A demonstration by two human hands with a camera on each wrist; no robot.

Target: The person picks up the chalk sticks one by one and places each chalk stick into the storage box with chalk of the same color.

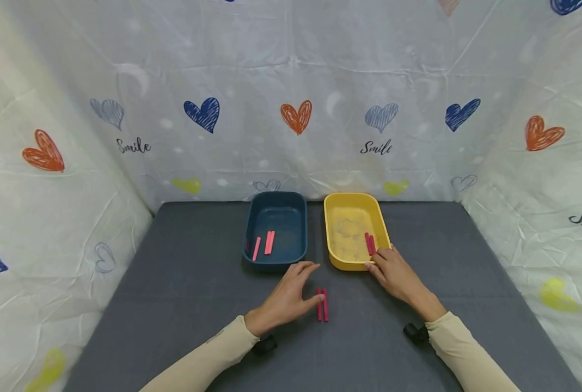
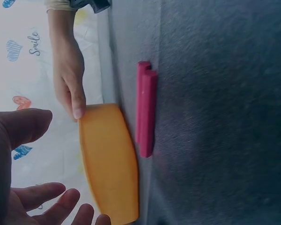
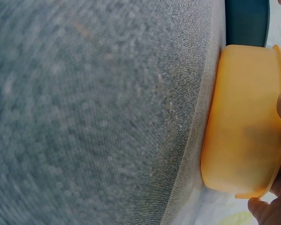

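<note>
Beige sleeves (image 1: pixel 469 351) reach over the bench (image 1: pixel 183 310) on the near side of the yellow tray (image 1: pixel 347 264). Two dark pink sticks (image 1: pixel 325 311) lie side by side just nearer than the yellow tray's near left corner. Beside that pair hovers the left hand (image 1: pixel 286 300), fingers loosely spread, holding nothing. The right hand (image 1: pixel 399 276) grips the yellow tray's near right corner, thumb against the outside. Two more dark pink sticks (image 1: pixel 371 244) lie within the yellow tray, near that hand. Left of the yellow tray, a blue tray (image 1: pixel 288 223) holds three light pink sticks (image 1: pixel 256 249).
</note>
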